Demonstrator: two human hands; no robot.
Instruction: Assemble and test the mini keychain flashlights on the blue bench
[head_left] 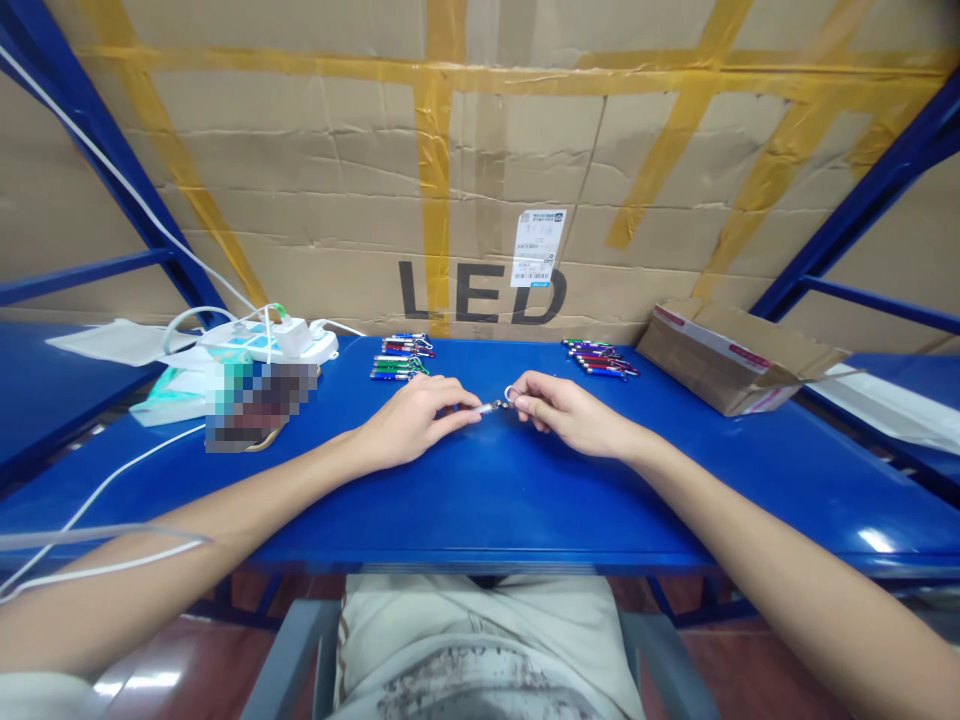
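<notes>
Both hands meet over the middle of the blue table. My left hand is curled, fingers closed round a small keychain flashlight whose metal tip pokes out to the right. My right hand pinches the key ring end of the same flashlight. Behind the left hand lies a pile of several coloured keychain flashlights. A second pile of them lies behind the right hand.
A white power strip with cables sits at the back left beside a teal-and-white packet. An open cardboard box lies at the back right. A cardboard wall marked LED closes the back. Blue shelf posts flank both sides.
</notes>
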